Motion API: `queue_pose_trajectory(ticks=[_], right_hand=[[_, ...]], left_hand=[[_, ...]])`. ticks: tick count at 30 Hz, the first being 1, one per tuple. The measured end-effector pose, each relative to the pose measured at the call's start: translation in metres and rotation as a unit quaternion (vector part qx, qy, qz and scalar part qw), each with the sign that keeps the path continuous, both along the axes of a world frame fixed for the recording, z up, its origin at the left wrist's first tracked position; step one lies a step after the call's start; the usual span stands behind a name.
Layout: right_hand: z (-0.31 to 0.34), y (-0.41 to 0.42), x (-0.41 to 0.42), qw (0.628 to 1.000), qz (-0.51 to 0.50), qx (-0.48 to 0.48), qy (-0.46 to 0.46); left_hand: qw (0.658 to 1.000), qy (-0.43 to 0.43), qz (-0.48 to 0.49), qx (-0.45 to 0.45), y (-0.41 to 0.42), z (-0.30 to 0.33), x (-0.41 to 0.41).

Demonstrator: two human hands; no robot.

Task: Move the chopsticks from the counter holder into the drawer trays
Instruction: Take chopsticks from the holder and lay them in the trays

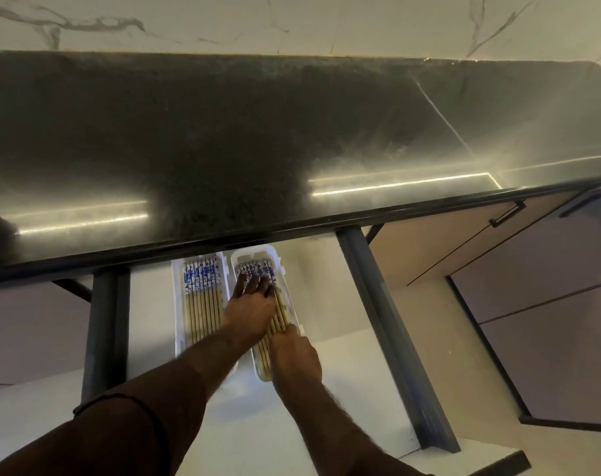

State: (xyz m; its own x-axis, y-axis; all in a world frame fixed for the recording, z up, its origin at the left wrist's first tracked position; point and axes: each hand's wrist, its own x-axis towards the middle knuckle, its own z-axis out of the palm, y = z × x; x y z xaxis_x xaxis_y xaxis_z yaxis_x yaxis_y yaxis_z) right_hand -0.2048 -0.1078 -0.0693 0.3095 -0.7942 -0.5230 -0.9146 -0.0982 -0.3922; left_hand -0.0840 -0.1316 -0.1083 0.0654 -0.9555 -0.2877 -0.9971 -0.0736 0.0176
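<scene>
Chopsticks: two sets with blue-and-white patterned tops lie lengthwise in two white trays side by side in the open drawer; the right-hand chopsticks [279,312] are partly covered by both hands.
Right tray [257,253]: far end tucked just under the counter lip.
Left tray [179,304]: its chopsticks [202,297] lie in an even row.
Left hand [249,309]: fingers spread flat, pressing on the chopsticks in the right tray.
Right hand [293,352]: rests at the near ends of the same chopsticks; its fingertips are hidden, so the grip cannot be told.
Drawer [326,269]: white floor, dark grey side rails.
Counter [257,132]: dark, glossy stone overhanging the drawer's back, with light reflections.
Cabinet handle [507,214]: dark bar, at right.
</scene>
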Motion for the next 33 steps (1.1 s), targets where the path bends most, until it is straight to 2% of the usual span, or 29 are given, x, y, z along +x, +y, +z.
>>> queue_pose_trajectory(ticks=[2, 5, 10, 16, 28, 33], right_hand=[[0.008, -0.001, -0.001, 1.000, 0.002, -0.024, 0.009], [0.020, -0.003, -0.005, 0.995, 0.056, -0.083, 0.030], [0.045, -0.003, -0.016, 0.982, 0.098, -0.157, 0.030], [0.076, 0.007, -0.024, 0.971, 0.112, -0.211, 0.025], [0.111, 0.086, -0.056, 0.931, 0.181, -0.314, -0.045], [0.117, 0.138, -0.097, 0.910, 0.198, -0.346, -0.114]], left_hand=[[0.999, 0.000, -0.006, -0.031, 0.007, 0.002, 0.003], [0.998, 0.023, 0.005, -0.056, 0.017, 0.012, 0.005], [0.982, 0.096, 0.086, -0.138, 0.045, 0.028, 0.004], [0.976, 0.109, 0.120, -0.149, 0.075, 0.047, 0.003], [0.952, 0.094, 0.197, -0.216, 0.176, 0.114, -0.037], [0.921, 0.117, 0.276, -0.250, 0.249, 0.122, -0.073]])
